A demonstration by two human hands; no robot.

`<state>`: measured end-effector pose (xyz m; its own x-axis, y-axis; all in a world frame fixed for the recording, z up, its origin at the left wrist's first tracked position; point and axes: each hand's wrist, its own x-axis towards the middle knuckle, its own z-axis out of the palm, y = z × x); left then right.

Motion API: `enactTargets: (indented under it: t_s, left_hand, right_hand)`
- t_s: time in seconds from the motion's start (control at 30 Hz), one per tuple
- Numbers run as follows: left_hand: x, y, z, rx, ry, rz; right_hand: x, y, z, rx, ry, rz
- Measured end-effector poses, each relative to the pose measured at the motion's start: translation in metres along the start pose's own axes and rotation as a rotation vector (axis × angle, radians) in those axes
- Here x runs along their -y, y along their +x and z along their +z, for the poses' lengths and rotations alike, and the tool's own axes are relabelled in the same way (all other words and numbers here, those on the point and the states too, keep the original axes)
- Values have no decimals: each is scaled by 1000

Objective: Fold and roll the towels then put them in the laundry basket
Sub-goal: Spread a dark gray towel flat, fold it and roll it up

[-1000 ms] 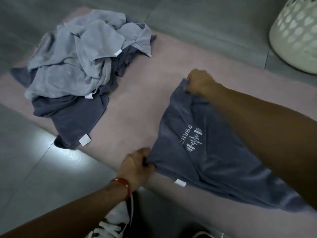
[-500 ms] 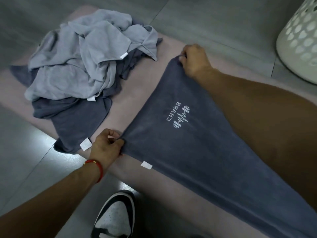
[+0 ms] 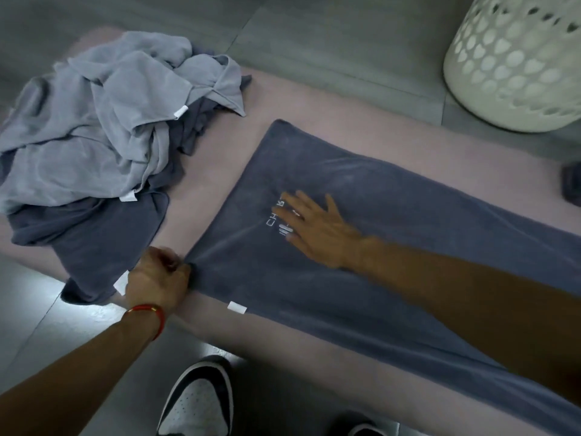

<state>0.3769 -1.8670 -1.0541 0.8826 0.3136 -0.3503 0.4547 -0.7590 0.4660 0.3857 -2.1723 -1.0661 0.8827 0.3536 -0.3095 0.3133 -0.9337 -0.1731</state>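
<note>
- Pink mat (image 3: pixel 314 130) running from upper left to lower right across the grey tiled floor (image 3: pixel 330 36), bearing nearly everything else.
- Dark blue towel (image 3: pixel 393 215) spread flat on the mat, from frame centre out past the right edge, near side partly hidden under the right forearm; white lettering (image 3: pixel 273 217) near its left end, half covered by fingers; small white tag (image 3: pixel 237 307) sticking out of its lower edge.
- Heap of unfolded towels (image 3: pixel 103 130) at upper left on the mat, light grey ones crumpled on top of dark blue ones (several white tags poking out), lying near but apart from the flat towel.
- White laundry basket (image 3: pixel 518 64) with perforated wall standing on the floor at upper right, off the mat, well apart from the heap; inside not visible.
- Right hand (image 3: pixel 317 229) at frame centre, palm down, fingers straight and spread, pressing flat on the dark blue towel over the lettering.
- Left hand (image 3: pixel 158 278) at lower left of centre, fingers curled, pinching the lower-left corner of the dark blue towel; red bracelet (image 3: pixel 151 314) on the wrist.
- Black-and-white shoe (image 3: pixel 198 401) at bottom centre on the floor, just beside the mat's edge.
- Small dark object (image 3: pixel 571 183) at the right edge, too cropped to identify.
</note>
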Motion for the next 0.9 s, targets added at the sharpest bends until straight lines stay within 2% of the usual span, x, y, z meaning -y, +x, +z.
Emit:
enactTargets:
  t_s: [0.03, 0.1, 0.17, 0.27, 0.37, 0.47, 0.6, 0.67, 0.83, 0.9]
  left_hand:
    - [1, -1, 0, -24, 56, 97]
    - [-1, -3, 1, -50, 199, 425]
    - [-19, -3, 9, 34, 357, 747]
    - [-80, -13, 40, 197, 520, 1047]
    - [-142, -44, 91, 355, 605, 1247]
    - [-195, -84, 137, 457, 669, 1314]
    - [-247, -121, 180, 567, 854, 1427]
    - [-258, -138, 190, 609, 899, 1530]
    - [-213, -188, 188, 549, 451, 2036]
    - [-180, -199, 181, 609, 515, 2119]
  right_hand:
    - [-1, -21, 9, 14, -16, -23]
    - [-13, -62, 20, 42, -15, -3]
    - [-34, -103, 22, 61, 20, 99]
    - [-73, -164, 21, 51, 65, 303]
    - [-106, -226, 20, -11, 100, 525]
    - [-134, -286, 26, -102, 88, 714]
    - [-172, -349, 38, -54, 130, 910]
    - [-175, -370, 45, -42, 126, 883]
    - [-108, -373, 72, -269, 94, 533]
    - [-74, -369, 89, -272, 105, 389]
